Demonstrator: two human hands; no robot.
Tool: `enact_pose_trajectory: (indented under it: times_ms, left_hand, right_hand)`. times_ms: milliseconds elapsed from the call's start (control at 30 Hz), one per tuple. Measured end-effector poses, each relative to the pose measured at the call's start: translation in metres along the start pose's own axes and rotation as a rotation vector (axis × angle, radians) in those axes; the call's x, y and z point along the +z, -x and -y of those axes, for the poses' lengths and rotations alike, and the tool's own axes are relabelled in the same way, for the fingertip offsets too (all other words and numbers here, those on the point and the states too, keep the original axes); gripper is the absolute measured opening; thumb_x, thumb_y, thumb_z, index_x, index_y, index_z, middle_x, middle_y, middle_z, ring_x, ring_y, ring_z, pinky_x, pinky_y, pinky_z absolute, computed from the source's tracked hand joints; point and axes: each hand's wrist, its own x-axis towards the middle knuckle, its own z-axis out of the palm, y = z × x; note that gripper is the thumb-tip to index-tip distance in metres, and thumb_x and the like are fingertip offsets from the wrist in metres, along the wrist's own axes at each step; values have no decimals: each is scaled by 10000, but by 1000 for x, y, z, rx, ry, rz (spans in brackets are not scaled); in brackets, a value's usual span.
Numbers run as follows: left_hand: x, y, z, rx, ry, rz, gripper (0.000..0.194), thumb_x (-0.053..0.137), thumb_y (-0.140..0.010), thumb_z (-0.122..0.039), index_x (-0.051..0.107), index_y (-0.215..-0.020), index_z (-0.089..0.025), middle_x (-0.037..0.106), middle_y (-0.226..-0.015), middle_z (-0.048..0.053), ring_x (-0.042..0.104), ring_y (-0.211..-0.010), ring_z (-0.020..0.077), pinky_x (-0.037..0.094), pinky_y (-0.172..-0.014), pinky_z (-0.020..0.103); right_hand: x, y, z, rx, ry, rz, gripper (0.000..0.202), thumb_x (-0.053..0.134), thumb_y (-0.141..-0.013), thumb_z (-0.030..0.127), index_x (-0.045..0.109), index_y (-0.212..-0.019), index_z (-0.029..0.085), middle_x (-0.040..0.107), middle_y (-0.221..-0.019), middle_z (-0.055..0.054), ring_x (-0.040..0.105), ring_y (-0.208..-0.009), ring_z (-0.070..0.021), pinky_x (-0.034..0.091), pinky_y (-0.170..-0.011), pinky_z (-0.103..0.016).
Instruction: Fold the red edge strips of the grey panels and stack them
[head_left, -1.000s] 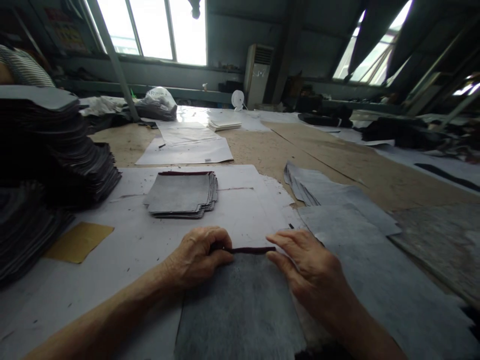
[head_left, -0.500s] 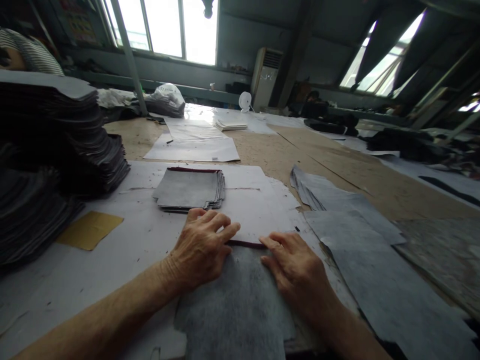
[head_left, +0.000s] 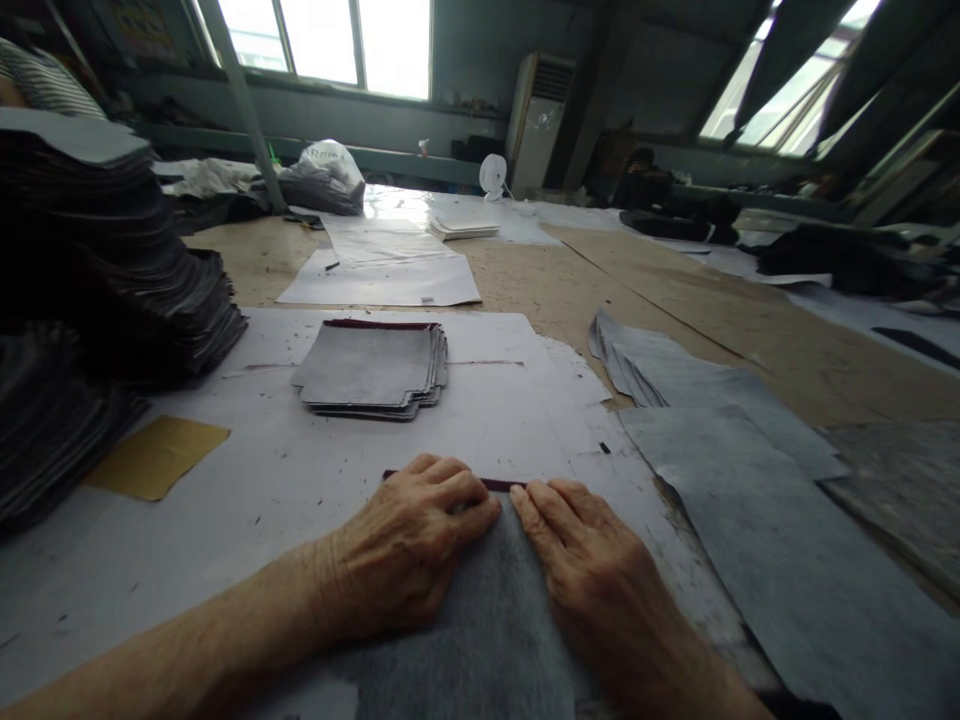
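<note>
A grey sheet of fabric-like material [head_left: 487,620] lies in front of me, its far edge turned over into a narrow dark red strip [head_left: 501,485]. My left hand [head_left: 420,540] is closed on the left part of that folded edge, fingers bent and bunched together. On the right part, my right hand [head_left: 592,560] presses its fingers, held close together, against the fold. Both thumbs are mostly hidden. Just beyond my left hand is a small stack of grey cut pieces [head_left: 367,365] with notched corners and a dark red far edge.
Tall stacks of dark cut pieces [head_left: 97,250] rise at the left, near a yellow-brown card [head_left: 159,457]. More grey sheets [head_left: 742,500] spread out on the right. White paper [head_left: 247,520] covers the worktable. Farther back are a bagged bundle [head_left: 322,178] and a small white fan [head_left: 493,175].
My right hand's fingers have gone from pinching the edge to lying along the fold. My left hand has moved slightly nearer to me and right, showing more red edge on its left. The view has shifted slightly.
</note>
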Motion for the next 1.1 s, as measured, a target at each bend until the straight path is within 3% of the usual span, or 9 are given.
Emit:
enact_pose_trajectory:
  times_ms: [133, 333, 533, 733, 900, 1100]
  left_hand:
    - [-1, 0, 0, 16, -37, 17, 224, 402, -811, -133, 529, -995, -151, 562, -965, 66, 478, -880, 193, 355, -840, 381]
    - [0, -1, -4, -49, -114, 46, 497, 454, -744, -158, 382, -1236, -169, 523, -1024, 87, 453, -886, 218, 348, -824, 404]
    - [-3, -8, -8, -97, -173, 74, 384, 463, -721, -167, 482, -1104, -172, 507, -1000, 83, 431, -881, 227, 341, -808, 410]
    - [1, -4, -3, -113, -102, -26, 454, 438, -767, -172, 410, -1220, -170, 476, -1083, 102, 429, -930, 234, 344, -837, 423]
    - [2, -3, -2, -242, -76, -96, 460, 491, -750, -237, 424, -1193, -133, 475, -1096, 122, 419, -988, 266, 342, -864, 457]
    - [-2, -9, 2, -329, 1, -99, 430, 571, -689, -242, 504, -1105, -155, 534, -1000, 93, 463, -941, 257, 355, -849, 468]
  right_hand:
    - [2, 1, 1, 50, 21, 20, 328, 338, -844, 55, 621, -1010, 70, 626, -977, -116, 516, -895, -233, 463, -741, -370]
    - [2, 6, -2, 86, -63, 29, 346, 346, -825, 41, 585, -1072, 91, 608, -1016, -106, 488, -927, -227, 441, -763, -373]
    - [2, 1, -2, 90, -119, 57, 380, 372, -774, 14, 574, -1088, 83, 602, -925, -105, 504, -883, -222, 457, -749, -371]
    - [4, 4, -18, 352, -236, -138, 207, 487, -820, 160, 615, -982, 147, 595, -917, -76, 524, -882, -188, 457, -788, -340]
    - [3, -2, -22, 442, -270, 84, 186, 550, -787, 215, 636, -948, 175, 616, -938, -70, 525, -926, -211, 438, -822, -370]
    - [-2, -27, -23, 438, -300, 151, 46, 594, -701, 228, 637, -700, 211, 595, -717, -18, 566, -729, -171, 462, -644, -284]
